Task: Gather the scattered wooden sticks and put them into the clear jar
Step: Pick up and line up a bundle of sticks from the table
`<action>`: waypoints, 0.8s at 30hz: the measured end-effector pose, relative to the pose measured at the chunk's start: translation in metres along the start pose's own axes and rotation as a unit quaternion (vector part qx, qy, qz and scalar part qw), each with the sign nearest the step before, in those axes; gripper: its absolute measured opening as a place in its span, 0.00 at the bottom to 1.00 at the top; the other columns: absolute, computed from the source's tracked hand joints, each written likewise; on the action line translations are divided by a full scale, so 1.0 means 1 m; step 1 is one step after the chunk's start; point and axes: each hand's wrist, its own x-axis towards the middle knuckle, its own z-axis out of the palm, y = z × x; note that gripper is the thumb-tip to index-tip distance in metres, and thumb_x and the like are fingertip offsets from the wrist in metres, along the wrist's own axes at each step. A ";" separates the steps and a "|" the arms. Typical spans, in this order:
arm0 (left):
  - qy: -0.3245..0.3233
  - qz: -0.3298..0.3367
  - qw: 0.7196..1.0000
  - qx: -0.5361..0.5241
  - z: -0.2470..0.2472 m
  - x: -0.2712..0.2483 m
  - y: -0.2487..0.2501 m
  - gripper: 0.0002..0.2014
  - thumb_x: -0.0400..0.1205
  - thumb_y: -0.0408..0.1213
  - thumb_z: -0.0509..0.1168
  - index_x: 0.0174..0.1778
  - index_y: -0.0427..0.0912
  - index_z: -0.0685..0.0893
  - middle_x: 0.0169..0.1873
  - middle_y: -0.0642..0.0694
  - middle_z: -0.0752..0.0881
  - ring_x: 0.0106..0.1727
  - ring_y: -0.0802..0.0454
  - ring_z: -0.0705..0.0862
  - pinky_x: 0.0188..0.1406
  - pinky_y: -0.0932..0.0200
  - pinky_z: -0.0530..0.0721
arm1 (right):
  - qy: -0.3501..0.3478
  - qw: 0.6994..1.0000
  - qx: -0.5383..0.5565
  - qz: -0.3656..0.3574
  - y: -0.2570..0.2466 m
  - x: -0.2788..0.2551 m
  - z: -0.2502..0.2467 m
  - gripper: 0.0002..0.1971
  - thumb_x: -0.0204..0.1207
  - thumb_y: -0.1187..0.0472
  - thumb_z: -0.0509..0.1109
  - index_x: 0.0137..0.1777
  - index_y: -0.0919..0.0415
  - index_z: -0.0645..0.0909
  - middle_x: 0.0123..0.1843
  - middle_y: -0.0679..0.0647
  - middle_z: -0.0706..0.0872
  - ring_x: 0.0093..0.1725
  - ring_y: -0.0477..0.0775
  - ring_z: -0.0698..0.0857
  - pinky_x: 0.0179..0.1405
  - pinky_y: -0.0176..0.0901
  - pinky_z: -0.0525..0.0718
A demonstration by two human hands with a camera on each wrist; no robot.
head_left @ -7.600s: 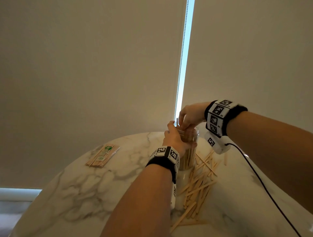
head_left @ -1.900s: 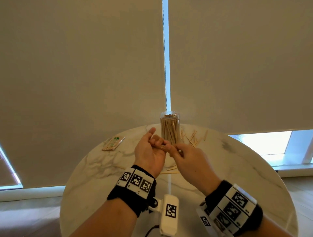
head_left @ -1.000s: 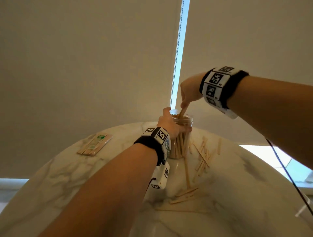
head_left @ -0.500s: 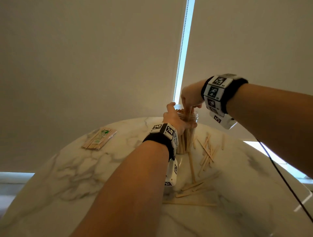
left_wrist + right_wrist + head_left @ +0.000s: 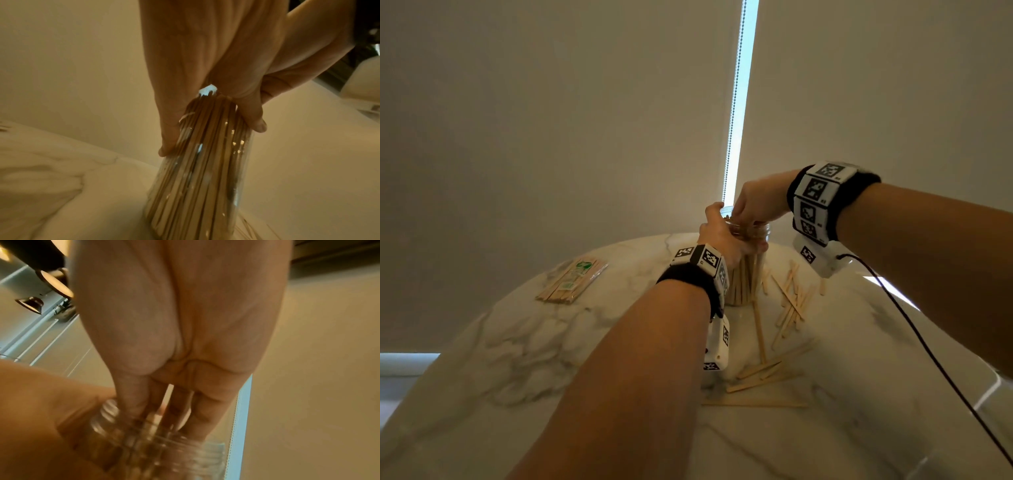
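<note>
The clear jar (image 5: 746, 281), packed with upright wooden sticks, stands on the far side of the round marble table (image 5: 517, 359). My left hand (image 5: 717, 236) grips the jar's upper body, thumb on one side and fingers on the other, as the left wrist view shows (image 5: 209, 136). My right hand (image 5: 748, 212) hangs over the jar mouth with its fingers pointing straight down onto the stick tops (image 5: 164, 418). The threaded rim of the jar (image 5: 156, 456) is blurred. Several loose sticks (image 5: 791, 305) lie to the right of the jar, and others (image 5: 760, 373) lie nearer me.
A wrapped pack of sticks (image 5: 573, 281) lies at the table's far left. A black cable (image 5: 914, 329) runs from my right wrist across the table's right side. Roller blinds hang close behind the table, with a bright gap between them.
My right hand has come down from above the jar to its mouth, pushing the stick it held down inside. My left hand has kept its grip on the jar.
</note>
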 end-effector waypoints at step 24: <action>-0.235 -0.146 0.869 0.411 -0.141 -0.161 -0.070 0.17 0.70 0.45 0.82 0.51 0.58 0.86 0.45 0.56 0.86 0.45 0.55 0.85 0.53 0.57 0.85 | -0.100 0.991 0.075 -0.055 -0.030 -0.154 0.139 0.18 0.76 0.43 0.73 0.61 0.50 0.80 0.60 0.50 0.82 0.55 0.53 0.81 0.54 0.45 0.81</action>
